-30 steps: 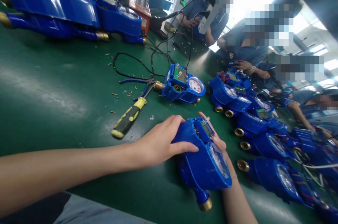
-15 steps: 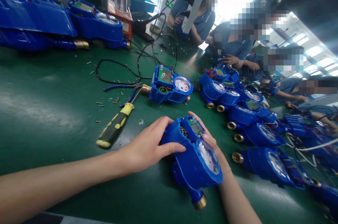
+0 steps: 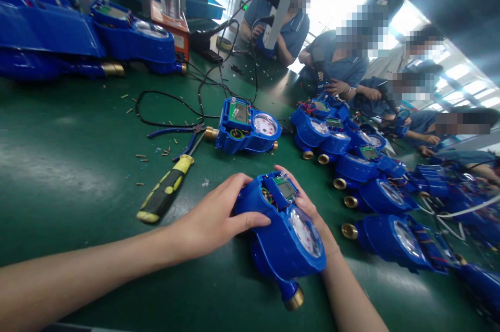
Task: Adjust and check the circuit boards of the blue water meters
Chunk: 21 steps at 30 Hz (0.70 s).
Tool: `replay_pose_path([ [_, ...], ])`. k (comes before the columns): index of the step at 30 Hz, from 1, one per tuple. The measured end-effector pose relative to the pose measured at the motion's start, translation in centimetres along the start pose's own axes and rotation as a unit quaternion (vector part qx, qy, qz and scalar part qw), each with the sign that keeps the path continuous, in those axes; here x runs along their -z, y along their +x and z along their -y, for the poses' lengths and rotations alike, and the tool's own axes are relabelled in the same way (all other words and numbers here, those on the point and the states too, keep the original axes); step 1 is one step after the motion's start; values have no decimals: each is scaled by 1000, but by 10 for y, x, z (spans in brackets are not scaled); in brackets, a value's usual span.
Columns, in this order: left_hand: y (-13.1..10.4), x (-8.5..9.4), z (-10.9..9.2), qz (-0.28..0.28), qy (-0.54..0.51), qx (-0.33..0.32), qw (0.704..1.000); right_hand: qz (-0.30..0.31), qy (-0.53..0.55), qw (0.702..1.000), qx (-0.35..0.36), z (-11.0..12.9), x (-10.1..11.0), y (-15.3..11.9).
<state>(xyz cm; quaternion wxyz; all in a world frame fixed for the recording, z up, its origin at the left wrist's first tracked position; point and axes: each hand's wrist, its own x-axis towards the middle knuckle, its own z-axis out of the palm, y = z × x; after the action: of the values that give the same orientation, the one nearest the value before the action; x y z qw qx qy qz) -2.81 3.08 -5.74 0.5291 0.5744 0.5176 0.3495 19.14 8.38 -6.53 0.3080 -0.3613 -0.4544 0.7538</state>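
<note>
The left hand [image 3: 219, 213] grips the blue meter [image 3: 279, 243] by its far left side; the right hand [image 3: 313, 216] clasps its far right.

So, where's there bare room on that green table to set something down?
Mainly left: green table between the left forearm and the blue units at back left, reaching toward the brass bits and screwdriver. A smaller patch lies below that forearm, left of the held unit. Crowded: the right, with blue units in rows, and around the pliers.
</note>
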Motion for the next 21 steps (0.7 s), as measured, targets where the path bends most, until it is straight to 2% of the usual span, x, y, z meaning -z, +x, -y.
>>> replay_pose_path([
  [12, 0, 1, -1, -2, 4, 2, 1000, -31, -71, 997, 4, 8, -14, -2],
  [21, -1, -1, 2, 4, 10, -6, 1000, -13, -44, 999, 4, 6, -13, -2],
])
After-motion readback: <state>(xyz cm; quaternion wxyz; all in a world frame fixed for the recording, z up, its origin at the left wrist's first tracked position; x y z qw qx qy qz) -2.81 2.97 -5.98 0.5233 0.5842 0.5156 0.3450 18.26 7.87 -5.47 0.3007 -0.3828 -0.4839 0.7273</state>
